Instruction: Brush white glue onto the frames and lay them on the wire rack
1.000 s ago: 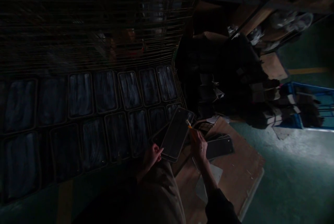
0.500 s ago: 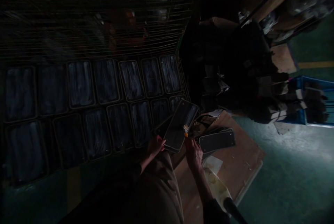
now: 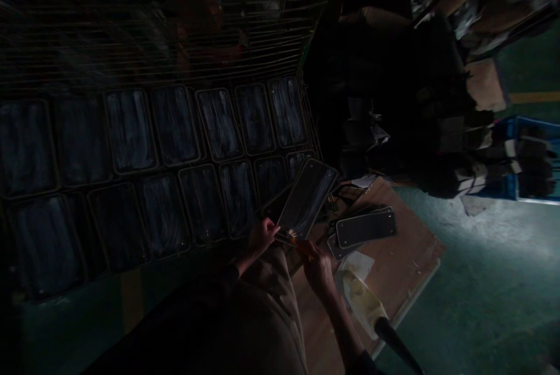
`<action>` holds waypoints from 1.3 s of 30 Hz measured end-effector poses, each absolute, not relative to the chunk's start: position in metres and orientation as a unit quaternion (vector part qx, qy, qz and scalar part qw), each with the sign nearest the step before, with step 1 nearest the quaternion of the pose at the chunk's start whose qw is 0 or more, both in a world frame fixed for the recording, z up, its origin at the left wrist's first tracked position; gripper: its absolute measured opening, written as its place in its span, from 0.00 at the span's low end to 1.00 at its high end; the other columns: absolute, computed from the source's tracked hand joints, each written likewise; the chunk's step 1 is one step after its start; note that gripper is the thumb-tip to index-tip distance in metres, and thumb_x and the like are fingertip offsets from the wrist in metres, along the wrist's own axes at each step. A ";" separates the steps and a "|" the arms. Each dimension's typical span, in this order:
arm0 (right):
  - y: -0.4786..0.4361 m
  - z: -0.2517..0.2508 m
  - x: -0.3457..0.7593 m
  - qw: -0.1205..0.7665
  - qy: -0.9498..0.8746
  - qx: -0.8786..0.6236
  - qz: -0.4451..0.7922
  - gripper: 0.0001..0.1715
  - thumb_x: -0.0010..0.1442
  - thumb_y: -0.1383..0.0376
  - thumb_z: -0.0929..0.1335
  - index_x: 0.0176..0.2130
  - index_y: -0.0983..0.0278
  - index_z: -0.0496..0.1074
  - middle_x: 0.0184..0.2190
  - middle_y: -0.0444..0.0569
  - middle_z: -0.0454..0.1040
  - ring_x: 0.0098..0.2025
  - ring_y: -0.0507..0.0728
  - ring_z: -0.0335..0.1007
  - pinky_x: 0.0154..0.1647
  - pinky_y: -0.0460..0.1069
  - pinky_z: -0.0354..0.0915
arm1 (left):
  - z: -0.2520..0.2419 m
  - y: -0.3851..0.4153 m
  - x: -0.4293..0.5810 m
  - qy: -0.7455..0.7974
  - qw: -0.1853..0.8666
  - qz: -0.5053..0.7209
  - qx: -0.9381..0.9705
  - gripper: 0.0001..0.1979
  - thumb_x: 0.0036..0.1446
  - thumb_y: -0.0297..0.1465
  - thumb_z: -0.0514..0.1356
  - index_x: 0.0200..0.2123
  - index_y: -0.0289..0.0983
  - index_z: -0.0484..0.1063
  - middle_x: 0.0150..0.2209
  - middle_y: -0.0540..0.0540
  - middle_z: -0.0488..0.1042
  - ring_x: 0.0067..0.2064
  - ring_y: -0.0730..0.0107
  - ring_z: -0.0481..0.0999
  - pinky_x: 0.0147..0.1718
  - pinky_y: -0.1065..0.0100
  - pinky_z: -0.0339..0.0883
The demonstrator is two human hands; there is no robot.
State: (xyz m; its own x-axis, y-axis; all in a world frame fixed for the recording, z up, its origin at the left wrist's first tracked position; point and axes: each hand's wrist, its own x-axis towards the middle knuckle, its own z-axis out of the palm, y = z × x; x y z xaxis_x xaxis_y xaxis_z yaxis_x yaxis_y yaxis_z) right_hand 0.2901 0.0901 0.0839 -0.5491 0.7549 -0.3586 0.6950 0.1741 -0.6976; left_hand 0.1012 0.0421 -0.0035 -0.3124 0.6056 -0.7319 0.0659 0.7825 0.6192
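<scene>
The scene is very dark. My left hand [image 3: 261, 237] grips the near end of a flat dark rectangular panel [image 3: 308, 197] with rounded corners, tilted up and away from me. My right hand [image 3: 318, 267] is closed on a small brush with an orange ferrule [image 3: 292, 239], whose tip touches the panel's near edge. Pale streaks show on the panel's far part. Just right of it lies a short stack of similar dark panels [image 3: 364, 228] on a brown board [image 3: 402, 258].
A wire rack [image 3: 153, 147] to the left carries two rows of several streaked panels. A pale container [image 3: 363, 296] with a dark handle sits on the board near my right arm. Cluttered shelves, a blue crate [image 3: 531, 159] and green floor lie to the right.
My right hand drew the brush down the panel from its far end to its near edge. The pale container came into view as my head moved.
</scene>
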 end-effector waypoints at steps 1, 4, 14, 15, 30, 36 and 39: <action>0.101 0.080 0.289 0.052 -0.759 -0.475 0.442 0.15 0.65 0.66 0.60 0.47 0.58 0.72 0.38 0.47 0.76 0.35 0.53 0.74 0.32 0.44 0.65 | -0.002 0.043 0.100 0.774 0.544 0.234 0.225 0.09 0.56 0.35 0.59 0.27 0.37 0.65 0.16 0.56 0.66 0.18 0.76 0.69 0.19 0.75 0.58; 0.140 0.068 0.285 0.107 -0.751 -0.490 0.429 0.14 0.65 0.62 0.61 0.46 0.59 0.73 0.39 0.47 0.76 0.37 0.53 0.74 0.35 0.45 0.67 | 0.000 0.045 0.098 0.774 0.548 0.219 0.228 0.09 0.56 0.35 0.58 0.28 0.37 0.66 0.18 0.55 0.69 0.19 0.75 0.71 0.20 0.74 0.59; 0.233 0.078 0.252 0.176 -0.827 -0.473 0.246 0.18 0.66 0.66 0.59 0.53 0.59 0.69 0.44 0.51 0.73 0.42 0.56 0.70 0.41 0.49 0.64 | -0.007 0.042 0.102 0.782 0.531 0.230 0.233 0.09 0.55 0.34 0.60 0.27 0.38 0.64 0.19 0.55 0.68 0.20 0.75 0.70 0.22 0.75 0.59; 0.238 0.076 0.248 0.165 -0.838 -0.467 0.228 0.19 0.66 0.67 0.59 0.53 0.59 0.69 0.46 0.51 0.73 0.43 0.57 0.69 0.42 0.49 0.63 | -0.007 0.042 0.102 0.781 0.532 0.232 0.230 0.09 0.55 0.34 0.59 0.27 0.38 0.64 0.19 0.55 0.68 0.20 0.75 0.70 0.22 0.75 0.59; 0.118 0.067 0.266 0.045 -0.833 -0.394 0.387 0.19 0.62 0.74 0.60 0.49 0.61 0.70 0.33 0.48 0.72 0.33 0.54 0.68 0.35 0.46 0.64 | -0.011 0.044 0.097 0.770 0.556 0.222 0.219 0.09 0.54 0.36 0.58 0.27 0.38 0.67 0.17 0.55 0.68 0.20 0.75 0.70 0.23 0.73 0.59; 0.104 0.072 0.278 0.081 -0.697 -0.468 0.537 0.14 0.64 0.66 0.62 0.47 0.61 0.72 0.37 0.48 0.77 0.36 0.52 0.74 0.34 0.43 0.67 | -0.017 0.037 0.095 0.743 0.582 0.256 0.209 0.14 0.54 0.43 0.57 0.29 0.37 0.66 0.18 0.53 0.70 0.21 0.72 0.71 0.22 0.72 0.60; 0.125 0.063 0.286 0.082 -0.672 -0.482 0.556 0.13 0.64 0.62 0.63 0.44 0.62 0.74 0.35 0.47 0.78 0.34 0.53 0.75 0.33 0.44 0.68 | -0.016 0.037 0.094 0.742 0.581 0.252 0.221 0.12 0.54 0.41 0.56 0.29 0.37 0.67 0.18 0.54 0.70 0.21 0.72 0.71 0.22 0.72 0.60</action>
